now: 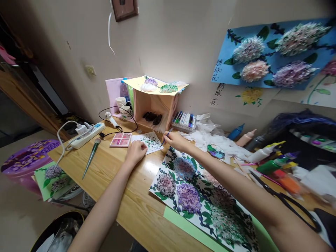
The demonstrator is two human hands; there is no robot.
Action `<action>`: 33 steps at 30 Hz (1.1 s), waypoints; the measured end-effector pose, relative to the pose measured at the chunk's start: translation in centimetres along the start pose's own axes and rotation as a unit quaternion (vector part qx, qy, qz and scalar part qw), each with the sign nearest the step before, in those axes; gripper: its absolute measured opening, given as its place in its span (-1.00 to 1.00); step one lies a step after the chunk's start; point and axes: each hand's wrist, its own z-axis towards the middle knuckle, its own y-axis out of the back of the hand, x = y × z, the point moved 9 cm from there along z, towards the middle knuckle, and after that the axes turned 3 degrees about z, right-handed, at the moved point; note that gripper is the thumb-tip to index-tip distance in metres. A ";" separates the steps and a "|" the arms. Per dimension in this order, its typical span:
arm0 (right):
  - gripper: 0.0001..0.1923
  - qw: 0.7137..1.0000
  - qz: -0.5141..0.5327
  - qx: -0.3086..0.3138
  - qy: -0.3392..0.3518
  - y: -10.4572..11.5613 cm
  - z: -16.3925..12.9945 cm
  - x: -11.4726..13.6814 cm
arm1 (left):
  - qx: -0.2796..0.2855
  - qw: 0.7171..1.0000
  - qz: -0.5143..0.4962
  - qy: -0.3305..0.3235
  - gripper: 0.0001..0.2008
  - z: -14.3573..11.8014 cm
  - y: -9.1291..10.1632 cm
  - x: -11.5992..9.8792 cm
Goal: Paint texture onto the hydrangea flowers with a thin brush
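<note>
Painted card (150, 140) is lying left of right grip (173, 140), which is pinching blue paintbrush (162, 142), and against left grip (135, 152), closure indeterminable.

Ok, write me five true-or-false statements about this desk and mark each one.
1. The right hand holds a slim blue tool. True.
2. The left hand grips the large green-handled brush. False: it is at the left side of the small painted sheet, and the brush lies apart from it on the table.
3. In the picture, that brush lies left of the pink palette. True.
4. The paper cups stand inside the open-fronted box. False: they stand beside it, on its left in the picture.
5. The blue flower picture is on the wall. True.
</note>
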 end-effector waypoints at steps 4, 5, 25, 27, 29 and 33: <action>-0.69 0.995 0.021 -0.097 -0.015 4.7 -1.6 -1.0 | 0.002 1.000 -0.009 -0.008 -0.82 0.0 0.3 -0.2; -0.67 0.992 0.025 -0.126 -0.020 6.6 -2.5 -1.5 | 0.002 1.000 -0.015 -0.011 -0.82 0.1 0.4 -0.4; -0.53 0.951 -0.089 -0.270 -0.123 16.1 -16.2 -13.2 | 0.102 0.989 -0.109 0.005 -0.59 -1.3 -1.9 -4.6; -0.53 0.951 -0.089 -0.268 -0.127 16.2 -16.2 -13.5 | 0.103 0.989 -0.109 0.005 -0.58 -1.3 -2.0 -4.6; -0.52 0.949 -0.088 -0.273 -0.131 16.4 -16.3 -13.6 | 0.105 0.988 -0.110 0.005 -0.58 -1.3 -2.0 -4.7; -0.51 0.948 -0.086 -0.276 -0.135 16.6 -16.5 -13.8 | 0.112 0.987 -0.112 0.003 -0.58 -1.3 -2.2 -4.7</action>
